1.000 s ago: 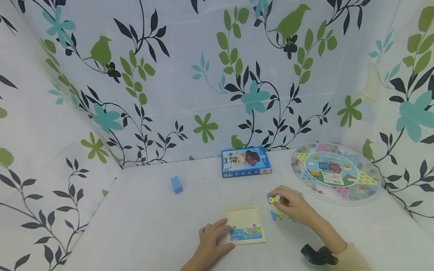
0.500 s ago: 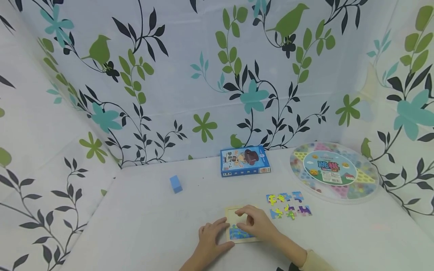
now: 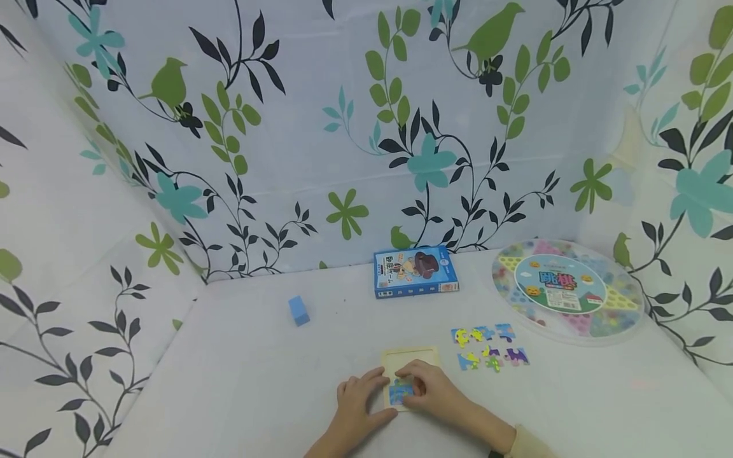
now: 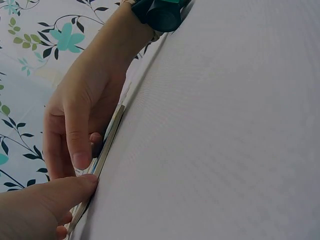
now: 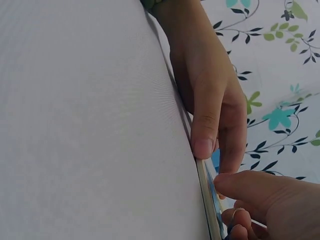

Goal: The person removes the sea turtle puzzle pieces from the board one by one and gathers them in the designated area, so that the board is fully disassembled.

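A small wooden puzzle frame (image 3: 410,350) lies on the white table, with blue puzzle pieces (image 3: 395,395) fitted along its near side. My left hand (image 3: 359,402) grips the frame at its left side, fingers at the left edge and thumb at the near corner. Over the frame's right part, my right hand (image 3: 438,391) pinches a puzzle piece between thumb and forefinger; the fingers hide most of it. In the right wrist view, the right thumb (image 5: 245,184) is right at the frame's inner edge. Loose puzzle pieces (image 3: 467,360) lie in two rows right of the frame.
Behind the frame stands a blue game box (image 3: 415,272). A round Chinese checkers set (image 3: 564,289) in clear packaging lies at the back right. A small blue block (image 3: 298,311) is at the left. Patterned cloth (image 3: 275,159) encloses the table's back and sides.
My right hand has moved left from the loose pieces to the frame, then down close over the fitted pieces. My left hand has stayed at the frame.
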Available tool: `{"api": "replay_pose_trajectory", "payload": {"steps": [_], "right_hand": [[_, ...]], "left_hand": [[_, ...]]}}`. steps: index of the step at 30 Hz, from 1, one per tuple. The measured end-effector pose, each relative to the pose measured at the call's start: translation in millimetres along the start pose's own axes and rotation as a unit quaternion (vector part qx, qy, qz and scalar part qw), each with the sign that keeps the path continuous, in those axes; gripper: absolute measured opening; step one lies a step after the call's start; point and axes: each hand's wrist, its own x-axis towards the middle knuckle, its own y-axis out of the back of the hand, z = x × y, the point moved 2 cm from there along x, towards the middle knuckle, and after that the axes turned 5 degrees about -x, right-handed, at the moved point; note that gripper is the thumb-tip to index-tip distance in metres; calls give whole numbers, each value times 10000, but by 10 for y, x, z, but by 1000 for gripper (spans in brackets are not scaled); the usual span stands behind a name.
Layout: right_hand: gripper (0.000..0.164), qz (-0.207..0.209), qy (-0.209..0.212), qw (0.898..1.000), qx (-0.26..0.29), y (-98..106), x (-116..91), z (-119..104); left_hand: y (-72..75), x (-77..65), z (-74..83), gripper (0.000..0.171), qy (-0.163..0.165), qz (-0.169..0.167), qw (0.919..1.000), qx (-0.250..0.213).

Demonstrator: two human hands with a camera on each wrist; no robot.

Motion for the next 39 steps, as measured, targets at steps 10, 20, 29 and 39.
{"api": "replay_pose_trajectory", "payload": {"steps": [10, 20, 29, 39], "right_hand": [[35, -345, -207, 9992, -66, -26, -4, -23], [43, -435, -424, 9980, -191, 2, 6, -24], [40, -371, -330, 9988, 32, -21, -21, -19], [32, -233, -567, 9981, -115, 6, 25, -28]], "left_hand": [[-13, -24, -28, 49, 245, -187, 9994, -173], [-13, 6, -24, 47, 26, 52, 10000, -12], [-22, -26, -19, 48, 196, -130, 9997, -68], [0, 12, -9, 48, 275, -134, 9995, 13]]}}
